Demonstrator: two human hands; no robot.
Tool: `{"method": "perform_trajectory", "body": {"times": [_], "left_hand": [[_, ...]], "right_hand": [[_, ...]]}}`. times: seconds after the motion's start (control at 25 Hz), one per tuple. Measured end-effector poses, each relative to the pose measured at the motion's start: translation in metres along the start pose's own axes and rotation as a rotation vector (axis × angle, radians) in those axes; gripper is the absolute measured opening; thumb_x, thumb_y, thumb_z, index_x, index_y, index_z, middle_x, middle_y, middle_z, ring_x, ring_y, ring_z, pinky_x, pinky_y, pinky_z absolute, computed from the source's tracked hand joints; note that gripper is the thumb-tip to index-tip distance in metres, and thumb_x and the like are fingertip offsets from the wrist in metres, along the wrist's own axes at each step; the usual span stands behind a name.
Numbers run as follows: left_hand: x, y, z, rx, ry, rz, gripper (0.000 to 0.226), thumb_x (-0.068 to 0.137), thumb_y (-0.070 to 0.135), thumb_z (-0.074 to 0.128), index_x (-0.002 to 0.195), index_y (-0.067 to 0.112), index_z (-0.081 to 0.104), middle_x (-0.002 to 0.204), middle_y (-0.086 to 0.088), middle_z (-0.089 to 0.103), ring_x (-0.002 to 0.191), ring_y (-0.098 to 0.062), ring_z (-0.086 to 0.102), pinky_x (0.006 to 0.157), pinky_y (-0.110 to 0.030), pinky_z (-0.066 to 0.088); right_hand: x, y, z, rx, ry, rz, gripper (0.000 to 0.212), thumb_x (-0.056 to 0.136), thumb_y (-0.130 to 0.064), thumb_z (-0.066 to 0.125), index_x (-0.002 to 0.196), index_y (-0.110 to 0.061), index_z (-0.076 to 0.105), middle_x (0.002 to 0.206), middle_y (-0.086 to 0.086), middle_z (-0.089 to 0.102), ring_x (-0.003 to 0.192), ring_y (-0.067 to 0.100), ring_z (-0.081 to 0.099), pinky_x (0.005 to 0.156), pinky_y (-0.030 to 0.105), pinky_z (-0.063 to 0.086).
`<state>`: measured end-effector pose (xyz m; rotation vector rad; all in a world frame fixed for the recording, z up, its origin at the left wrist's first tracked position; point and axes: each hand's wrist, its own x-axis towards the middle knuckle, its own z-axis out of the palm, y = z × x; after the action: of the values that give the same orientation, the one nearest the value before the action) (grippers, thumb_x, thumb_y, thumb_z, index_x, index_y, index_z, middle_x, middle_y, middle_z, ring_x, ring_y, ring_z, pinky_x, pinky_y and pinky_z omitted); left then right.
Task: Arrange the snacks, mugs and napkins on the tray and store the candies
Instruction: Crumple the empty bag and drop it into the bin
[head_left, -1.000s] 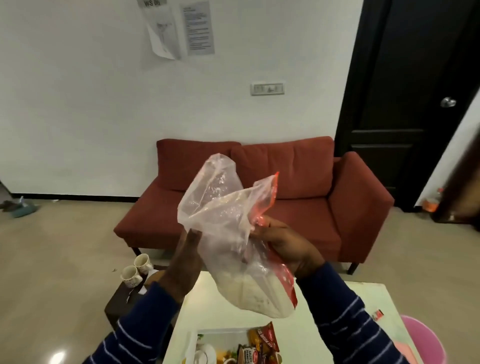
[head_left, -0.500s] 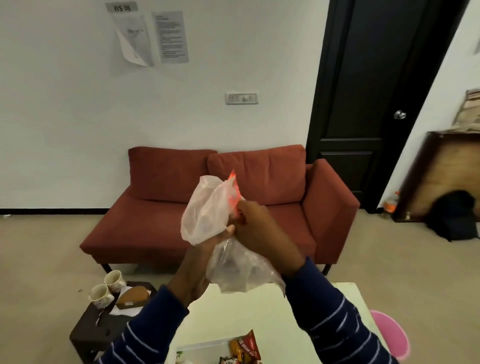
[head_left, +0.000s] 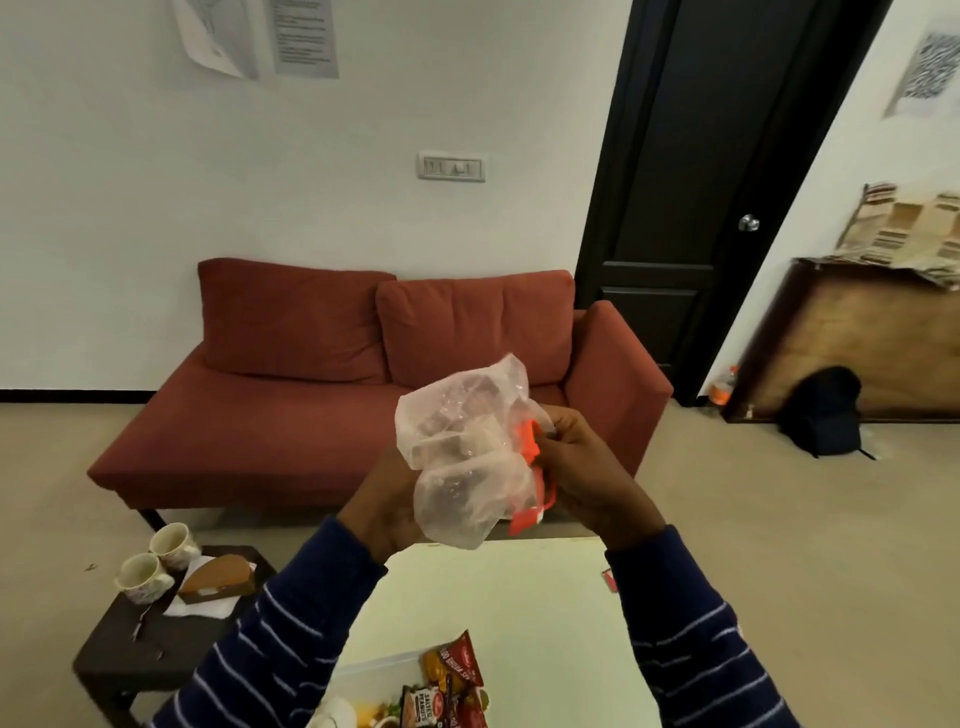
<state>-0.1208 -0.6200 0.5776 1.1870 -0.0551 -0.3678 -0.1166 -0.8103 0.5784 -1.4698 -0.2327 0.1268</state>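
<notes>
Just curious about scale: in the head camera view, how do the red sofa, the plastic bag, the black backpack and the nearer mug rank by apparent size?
1. Red sofa
2. Plastic bag, enlarged by nearness
3. Black backpack
4. Nearer mug

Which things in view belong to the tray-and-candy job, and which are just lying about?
Job:
bag, held by left hand and right hand
snack packets on tray
mugs
napkin

Lying about:
sofa
backpack
bottle
door
</notes>
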Motion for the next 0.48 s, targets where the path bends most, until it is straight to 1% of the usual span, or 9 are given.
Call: {"method": "perform_trajectory", "body": {"times": [0.04, 0.12, 0.16, 0.2, 0.24, 0.28, 0.32, 0.4, 0.48], "left_hand": [[0.002, -0.003, 0.007, -0.059, -0.076, -0.032, 0.018, 0.094, -0.002, 0.052, 0.105, 0.008, 0.062, 0.080, 0.000, 0.077, 0.075, -0.014, 0.074, 0.065, -0.030, 0.060], [0.009, -0.007, 0.013, -0.305, -0.298, -0.107, 0.052, 0.084, 0.029, 0.065, 0.132, 0.010, 0.059, 0.122, -0.014, 0.067, 0.111, -0.032, 0.064, 0.094, -0.050, 0.052], [0.015, -0.012, 0.019, -0.355, -0.375, -0.149, 0.070, 0.083, 0.051, 0.062, 0.141, 0.015, 0.051, 0.140, -0.016, 0.055, 0.128, -0.039, 0.051, 0.107, -0.060, 0.038], [0.019, -0.015, 0.028, -0.370, -0.466, -0.203, 0.085, 0.079, 0.071, 0.056, 0.146, 0.018, 0.045, 0.149, -0.016, 0.046, 0.137, -0.042, 0.039, 0.111, -0.065, 0.028], [0.024, -0.022, 0.037, -0.309, -0.498, -0.241, 0.097, 0.072, 0.083, 0.053, 0.146, 0.020, 0.045, 0.150, -0.017, 0.044, 0.138, -0.043, 0.037, 0.110, -0.067, 0.029], [0.027, -0.031, 0.056, -0.207, -0.513, -0.280, 0.101, 0.066, 0.086, 0.057, 0.144, 0.021, 0.048, 0.145, -0.017, 0.050, 0.134, -0.043, 0.044, 0.104, -0.065, 0.038], [0.031, -0.042, 0.076, -0.124, -0.477, -0.294, 0.098, 0.063, 0.080, 0.067, 0.141, 0.022, 0.050, 0.139, -0.016, 0.056, 0.127, -0.042, 0.052, 0.096, -0.062, 0.048], [0.039, -0.066, 0.123, -0.072, -0.347, -0.275, 0.092, 0.058, 0.051, 0.090, 0.134, 0.019, 0.050, 0.126, -0.017, 0.066, 0.114, -0.040, 0.063, 0.081, -0.053, 0.058], [0.052, -0.089, 0.171, -0.067, -0.245, -0.193, 0.084, 0.058, 0.030, 0.094, 0.130, 0.016, 0.054, 0.119, -0.017, 0.069, 0.107, -0.035, 0.068, 0.074, -0.046, 0.059]], "right_hand": [[-0.008, -0.002, -0.006, 0.003, 0.049, -0.039, 0.022, 0.095, 0.014, 0.045, 0.082, 0.013, 0.062, 0.068, 0.017, 0.054, 0.060, 0.029, 0.047, 0.053, 0.033, 0.042], [-0.023, -0.008, -0.026, -0.014, 0.117, -0.141, 0.047, 0.095, 0.013, 0.047, 0.066, -0.014, 0.073, 0.061, 0.003, 0.065, 0.055, 0.015, 0.061, 0.051, 0.026, 0.051], [-0.027, -0.010, -0.042, -0.028, 0.139, -0.202, 0.047, 0.093, 0.016, 0.048, 0.070, -0.014, 0.075, 0.068, 0.003, 0.070, 0.063, 0.012, 0.066, 0.058, 0.026, 0.055], [-0.031, -0.014, -0.055, -0.084, 0.140, -0.265, 0.036, 0.090, 0.020, 0.049, 0.078, -0.002, 0.075, 0.081, 0.010, 0.073, 0.075, 0.016, 0.068, 0.069, 0.033, 0.058], [-0.034, -0.013, -0.070, -0.143, 0.171, -0.318, 0.026, 0.085, 0.024, 0.051, 0.082, 0.008, 0.072, 0.093, 0.019, 0.070, 0.086, 0.023, 0.067, 0.078, 0.041, 0.056], [-0.040, -0.018, -0.087, -0.220, 0.192, -0.361, 0.019, 0.079, 0.027, 0.055, 0.080, 0.013, 0.068, 0.100, 0.021, 0.067, 0.093, 0.026, 0.064, 0.083, 0.045, 0.055], [-0.045, -0.019, -0.105, -0.311, 0.204, -0.410, 0.017, 0.075, 0.028, 0.061, 0.075, 0.012, 0.067, 0.102, 0.020, 0.065, 0.095, 0.025, 0.063, 0.085, 0.042, 0.054], [-0.063, -0.026, -0.144, -0.494, 0.215, -0.473, 0.023, 0.071, 0.025, 0.069, 0.067, 0.002, 0.068, 0.103, 0.012, 0.063, 0.097, 0.019, 0.061, 0.086, 0.033, 0.056], [-0.084, -0.028, -0.190, -0.605, 0.204, -0.431, 0.031, 0.076, 0.020, 0.067, 0.071, -0.010, 0.067, 0.114, 0.002, 0.061, 0.109, 0.010, 0.059, 0.093, 0.031, 0.057]]}}
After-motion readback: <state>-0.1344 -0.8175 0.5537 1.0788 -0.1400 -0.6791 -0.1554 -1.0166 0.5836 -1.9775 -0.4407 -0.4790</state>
